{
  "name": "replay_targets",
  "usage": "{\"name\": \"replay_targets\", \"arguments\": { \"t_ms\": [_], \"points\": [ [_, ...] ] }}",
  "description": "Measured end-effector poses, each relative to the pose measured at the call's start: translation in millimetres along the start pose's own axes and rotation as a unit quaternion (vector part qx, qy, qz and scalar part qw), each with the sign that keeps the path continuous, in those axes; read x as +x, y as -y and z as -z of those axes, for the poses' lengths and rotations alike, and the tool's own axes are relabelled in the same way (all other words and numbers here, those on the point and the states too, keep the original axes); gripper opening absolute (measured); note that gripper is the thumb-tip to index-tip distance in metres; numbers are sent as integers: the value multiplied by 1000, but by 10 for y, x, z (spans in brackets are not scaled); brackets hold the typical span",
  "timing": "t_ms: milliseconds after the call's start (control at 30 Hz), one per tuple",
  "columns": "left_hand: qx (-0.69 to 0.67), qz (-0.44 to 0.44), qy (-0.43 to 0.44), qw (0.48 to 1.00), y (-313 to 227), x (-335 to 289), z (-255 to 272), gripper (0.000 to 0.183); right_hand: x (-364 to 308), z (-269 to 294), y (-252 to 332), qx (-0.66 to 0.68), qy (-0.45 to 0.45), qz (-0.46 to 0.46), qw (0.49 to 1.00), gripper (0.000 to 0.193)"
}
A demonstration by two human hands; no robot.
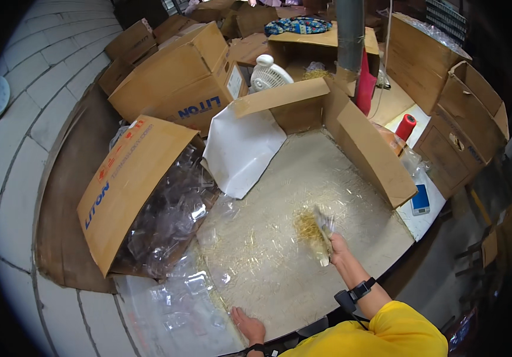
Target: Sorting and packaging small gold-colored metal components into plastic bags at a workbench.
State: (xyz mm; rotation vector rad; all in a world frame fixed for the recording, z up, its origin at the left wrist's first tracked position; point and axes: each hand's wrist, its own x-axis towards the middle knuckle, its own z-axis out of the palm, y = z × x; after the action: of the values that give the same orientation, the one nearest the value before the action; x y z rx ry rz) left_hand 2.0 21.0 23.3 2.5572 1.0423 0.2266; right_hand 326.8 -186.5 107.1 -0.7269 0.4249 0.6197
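My right hand (339, 245) is closed around a flat, pale tool (324, 223), blurred, whose exact kind I cannot make out. The tool stands against a small heap of thin gold-coloured metal pieces (307, 227) on the work table (286, 291). More of these slivers are scattered over the tabletop. My left hand (247, 326) rests on the table's near edge with its fingers apart, holding nothing. Beside it, several clear plastic pieces (178, 297) lie on a plastic sheet.
A tipped carton (140, 184) full of clear plastic pieces stands at the left. Cardboard flaps (375, 157) wall the table's far and right sides. Beyond are a white fan (269, 74) and a grey post (350, 35). To the right lie a red roll (406, 127) and a small scale (421, 199).
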Motion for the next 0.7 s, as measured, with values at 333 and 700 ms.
{"name": "replay_targets", "arguments": {
  "t_ms": [333, 700],
  "points": [
    [-21, 8, -1, 1000, -110, 26, 108, 55, 225, -14, -17, 9, -15, -25, 1000, 32],
    [-39, 20, -9, 999, -98, 29, 110, 55, 195, -272, 87, -9, 2, 53, 999, 25]
  ]
}}
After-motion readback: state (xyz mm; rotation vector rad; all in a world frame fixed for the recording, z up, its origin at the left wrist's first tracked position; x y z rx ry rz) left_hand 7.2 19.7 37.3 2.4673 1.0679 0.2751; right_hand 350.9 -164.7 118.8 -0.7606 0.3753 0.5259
